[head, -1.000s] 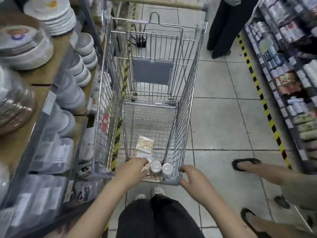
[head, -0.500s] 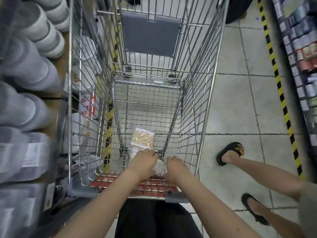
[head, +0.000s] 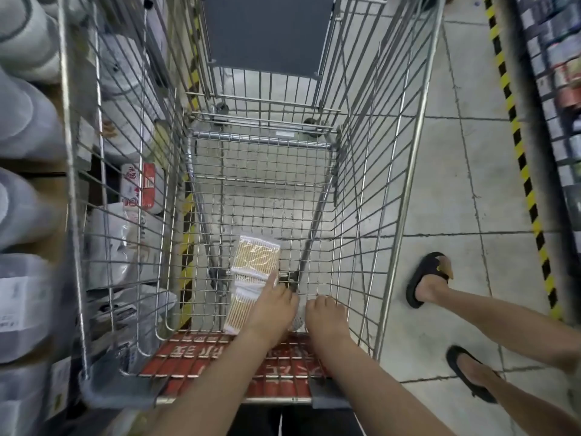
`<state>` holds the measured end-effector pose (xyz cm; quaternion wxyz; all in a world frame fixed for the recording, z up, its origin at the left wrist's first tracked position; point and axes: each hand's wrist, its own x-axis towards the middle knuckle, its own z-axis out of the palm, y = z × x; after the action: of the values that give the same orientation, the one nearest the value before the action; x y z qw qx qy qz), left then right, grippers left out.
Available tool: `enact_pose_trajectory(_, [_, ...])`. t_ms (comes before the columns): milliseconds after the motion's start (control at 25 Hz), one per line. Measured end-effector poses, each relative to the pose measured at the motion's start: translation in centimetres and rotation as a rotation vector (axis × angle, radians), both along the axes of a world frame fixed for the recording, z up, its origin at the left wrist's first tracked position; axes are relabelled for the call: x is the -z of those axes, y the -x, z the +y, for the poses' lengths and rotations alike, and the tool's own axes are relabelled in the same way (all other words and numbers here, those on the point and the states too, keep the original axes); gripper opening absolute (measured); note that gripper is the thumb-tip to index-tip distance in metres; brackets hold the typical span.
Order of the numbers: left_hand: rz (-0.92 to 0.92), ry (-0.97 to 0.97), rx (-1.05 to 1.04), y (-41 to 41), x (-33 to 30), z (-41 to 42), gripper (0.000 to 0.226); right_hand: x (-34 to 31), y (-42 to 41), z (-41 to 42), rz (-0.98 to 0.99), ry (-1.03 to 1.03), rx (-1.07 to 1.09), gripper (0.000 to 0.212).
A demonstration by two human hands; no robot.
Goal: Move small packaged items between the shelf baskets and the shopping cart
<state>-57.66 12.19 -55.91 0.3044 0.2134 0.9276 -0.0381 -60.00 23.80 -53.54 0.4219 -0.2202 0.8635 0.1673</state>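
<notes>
Low in the frame I see both hands deep in the wire shopping cart (head: 405, 171). My left hand (head: 273, 309) rests a finger on a clear packet of sticks (head: 256, 262); my right hand (head: 325, 317) curls beside it at centre, its grasp hidden.

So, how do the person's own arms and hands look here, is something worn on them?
Both forearms are bare: no sleeve reaches into view. The left hand and the right hand wear no gloves, and no ring, watch or bracelet shows on either. The fingertips are partly hidden or blurred.
</notes>
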Motion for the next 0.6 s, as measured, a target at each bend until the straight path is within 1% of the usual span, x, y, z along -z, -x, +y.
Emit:
enact_pose_trajectory(80, [0.025,-0.069,-0.031,0.1,-0.7,-0.1,0.055,-0.6,0.5,0.0,0.004,0.001,-0.001,0.046])
enact_pose_trajectory(160, [0.027,-0.172,-0.107,0.1,-2.0,-0.4,0.056,-2.2,0.9,0.1,-0.012,0.027,0.000,0.052])
enact_pose_trajectory(240, [-0.010,-0.317,-0.265,0.1,-3.9,-0.9,0.062,-4.6,1.3,0.2,-0.034,0.070,0.013,0.056])
enact_pose_trajectory(280, [-0.043,-0.398,-0.384,0.1,-5.3,-1.3,0.066,-6.0,1.6,0.3,-0.032,0.115,0.036,0.055])
enact_pose_trajectory(400, [-0.110,-0.609,-0.728,0.3,-9.9,-2.9,0.077,-10.7,2.4,0.7,-0.016,0.310,0.198,0.054])
enact_pose_trajectory(480, [-0.100,-0.683,-0.837,0.0,-13.3,-4.1,0.077,-14.3,3.1,1.0,-0.020,0.437,0.326,0.059])
enact_pose_trajectory(600, [-0.027,-0.768,-0.931,-0.8,-18.1,-5.9,0.074,-19.1,3.5,1.5,-0.063,0.618,0.533,0.065])
